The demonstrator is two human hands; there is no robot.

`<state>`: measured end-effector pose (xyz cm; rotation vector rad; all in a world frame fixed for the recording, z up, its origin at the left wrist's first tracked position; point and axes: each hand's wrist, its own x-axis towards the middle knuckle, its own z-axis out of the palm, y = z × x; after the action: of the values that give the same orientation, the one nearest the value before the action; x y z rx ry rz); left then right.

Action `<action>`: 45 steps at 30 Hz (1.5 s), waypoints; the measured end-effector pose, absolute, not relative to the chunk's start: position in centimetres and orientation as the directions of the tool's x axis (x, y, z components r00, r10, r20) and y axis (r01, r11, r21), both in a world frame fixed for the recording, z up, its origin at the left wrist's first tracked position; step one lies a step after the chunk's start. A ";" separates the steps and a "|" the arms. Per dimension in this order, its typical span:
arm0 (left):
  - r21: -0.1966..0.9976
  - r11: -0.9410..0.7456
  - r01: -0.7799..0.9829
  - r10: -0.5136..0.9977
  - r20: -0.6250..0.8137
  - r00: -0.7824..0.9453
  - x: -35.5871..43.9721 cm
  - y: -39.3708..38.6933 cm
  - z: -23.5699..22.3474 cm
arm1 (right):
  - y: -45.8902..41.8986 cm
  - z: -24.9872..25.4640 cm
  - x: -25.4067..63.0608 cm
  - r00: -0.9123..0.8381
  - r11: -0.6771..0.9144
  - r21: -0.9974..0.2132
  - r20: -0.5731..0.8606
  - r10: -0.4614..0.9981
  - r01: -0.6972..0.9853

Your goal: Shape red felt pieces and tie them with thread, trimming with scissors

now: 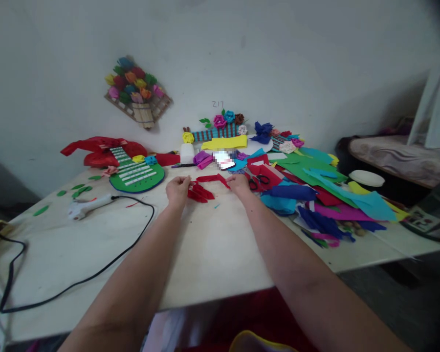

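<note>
In the head view, a narrow strip of red crepe paper runs between my two hands above the table, bent near its right end. My right hand is closed in a pinch on that bent end. My left hand is also closed, its fingertips pinching red paper at the left side. Just beside the left fingertips lie several red paper pieces with pointed ends. Scissors with black handles rest on red paper close to my right hand.
A white glue gun lies at the left, its black cable looping across the table. A green guitar-shaped craft stands behind it. Coloured paper sheets pile up at the right. A lit phone is at the back.
</note>
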<state>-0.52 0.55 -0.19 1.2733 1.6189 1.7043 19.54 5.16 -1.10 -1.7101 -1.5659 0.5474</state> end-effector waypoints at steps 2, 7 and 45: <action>0.926 -0.156 0.344 0.833 0.310 -0.458 -0.7 0.7 -0.4 | 4.6 -0.5 19.5 0.195 -0.086 -0.743 0.060 0.979 0.663; 0.868 -0.059 0.494 0.827 0.320 -0.463 -0.6 0.1 -0.1 | 3.5 0.5 19.6 0.228 -0.084 -0.717 0.107 0.968 0.692; 0.780 -0.092 0.619 0.918 0.308 -0.251 -1.5 0.1 0.4 | 0.5 1.1 16.8 -0.248 0.401 -0.349 0.407 0.879 0.847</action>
<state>-1.48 0.09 0.36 1.6755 1.8576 1.2718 16.85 0.54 1.06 -1.4669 -2.1191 0.0772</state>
